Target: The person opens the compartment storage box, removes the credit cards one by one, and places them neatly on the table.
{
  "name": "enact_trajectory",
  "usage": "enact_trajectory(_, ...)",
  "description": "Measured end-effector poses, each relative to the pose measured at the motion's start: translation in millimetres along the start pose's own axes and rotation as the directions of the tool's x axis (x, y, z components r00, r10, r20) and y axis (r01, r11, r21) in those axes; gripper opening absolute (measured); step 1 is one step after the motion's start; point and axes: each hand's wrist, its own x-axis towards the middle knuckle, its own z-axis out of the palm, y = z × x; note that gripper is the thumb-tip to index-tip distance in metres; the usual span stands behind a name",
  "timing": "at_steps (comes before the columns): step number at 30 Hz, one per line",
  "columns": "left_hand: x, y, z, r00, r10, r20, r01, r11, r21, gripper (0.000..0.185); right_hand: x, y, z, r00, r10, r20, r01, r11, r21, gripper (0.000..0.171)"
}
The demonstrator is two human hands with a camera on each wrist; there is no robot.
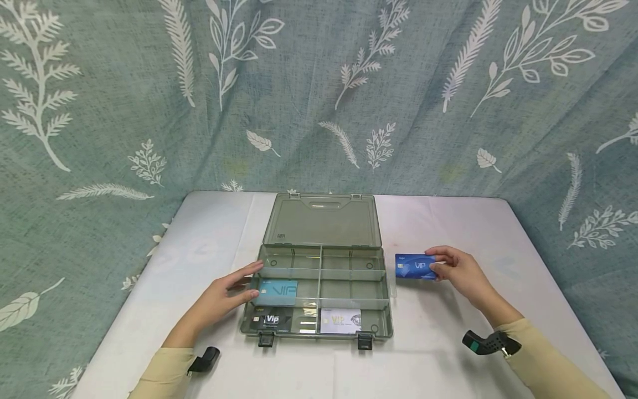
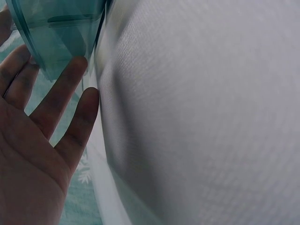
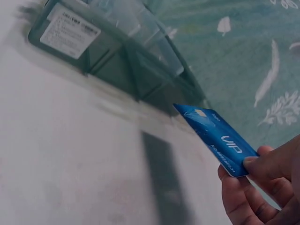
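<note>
The right hand [image 1: 461,272] pinches the dark blue plastic VIP card [image 1: 415,266] by its right edge, just above the white table [image 1: 498,310] and just beside the right wall of the open, translucent grey-green plastic compartment box [image 1: 386,288]. The left hand [image 1: 224,296], fingers straight and relaxed, rests against the box's left wall beside the light blue VIP card [image 1: 277,292]. Recommended: keep that bracing contact, hold the dark blue card level, and lift it clear of the wall before lowering it flat into a compartment.
</note>
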Motion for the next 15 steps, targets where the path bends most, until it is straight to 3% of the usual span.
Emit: enact_trajectory(15, 0.3, 1.3, 0.3, 1.0, 0.002, -0.001, -0.002, 1.0, 0.016, 0.061, 15.6, 18.2, 9.0, 0.997, 0.057, -0.043, -0.059, 0.997, -0.056, 0.032)
